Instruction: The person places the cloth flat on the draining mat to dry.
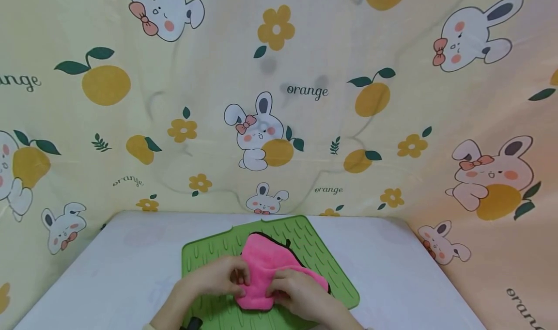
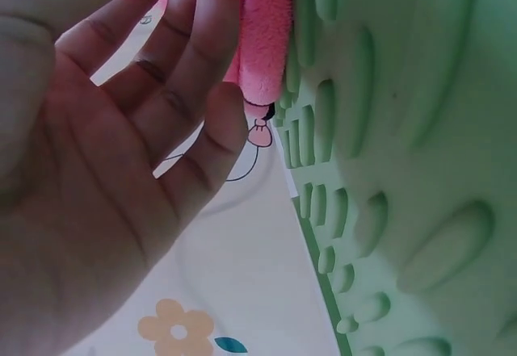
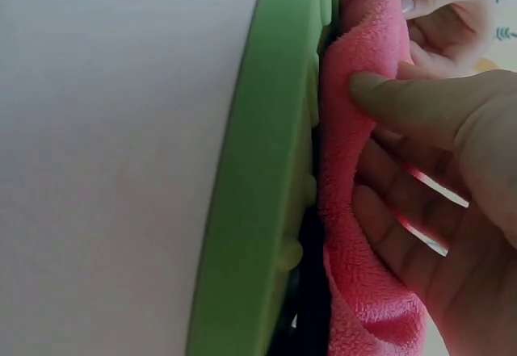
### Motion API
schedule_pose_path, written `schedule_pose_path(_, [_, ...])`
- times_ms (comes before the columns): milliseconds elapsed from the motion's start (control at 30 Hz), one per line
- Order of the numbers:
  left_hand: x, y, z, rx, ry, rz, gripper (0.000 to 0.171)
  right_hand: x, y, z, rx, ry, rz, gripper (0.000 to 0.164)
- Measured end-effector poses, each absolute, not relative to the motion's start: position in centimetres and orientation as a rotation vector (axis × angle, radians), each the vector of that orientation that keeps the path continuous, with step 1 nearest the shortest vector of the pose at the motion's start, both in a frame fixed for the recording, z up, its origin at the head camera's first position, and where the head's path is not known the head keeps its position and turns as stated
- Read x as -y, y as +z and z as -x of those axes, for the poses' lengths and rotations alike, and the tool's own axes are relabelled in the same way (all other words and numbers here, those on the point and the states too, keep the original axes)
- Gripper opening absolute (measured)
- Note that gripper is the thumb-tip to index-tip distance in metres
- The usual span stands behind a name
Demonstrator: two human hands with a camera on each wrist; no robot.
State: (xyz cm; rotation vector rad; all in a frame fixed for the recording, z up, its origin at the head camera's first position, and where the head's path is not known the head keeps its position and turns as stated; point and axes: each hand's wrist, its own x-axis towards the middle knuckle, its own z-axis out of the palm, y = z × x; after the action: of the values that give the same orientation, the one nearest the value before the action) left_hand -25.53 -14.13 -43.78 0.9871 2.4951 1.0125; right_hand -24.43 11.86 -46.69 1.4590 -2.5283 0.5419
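A fluffy pink cloth [image 1: 261, 276] with dark edging lies folded and partly rumpled on a green ribbed mat [image 1: 209, 250]. A small dark tab sticks out of its upper edge. My left hand [image 1: 224, 276] pinches the cloth's left side near the bottom; in the left wrist view, the left hand [image 2: 137, 130] has bent fingers that meet the pink pile at the top. On the other side my right hand [image 1: 301, 291] grips a fold, its thumb on the outer face and its fingers behind, as the right wrist view shows of the right hand [image 3: 452, 154].
The mat rests on a white table [image 1: 139, 252]. At the mat's lower left is a small black object [image 1: 193, 323], cut off by the frame. A cream curtain [image 1: 218, 78] printed with rabbits and oranges surrounds the table at the back and sides.
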Motion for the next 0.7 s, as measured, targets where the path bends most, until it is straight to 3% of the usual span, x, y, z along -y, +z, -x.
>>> schedule_pose_path(367, [14.4,-43.1,25.7,-2.593,1.131,-0.942,0.007,-12.1,-45.8,24.6,2.528,0.942,-1.198,0.01])
schedule_pose_path(700, [13.2,-42.2,25.4,-2.877,1.289,-1.087,0.012,-12.1,-45.0,25.0,2.28,1.352,-0.942,0.015])
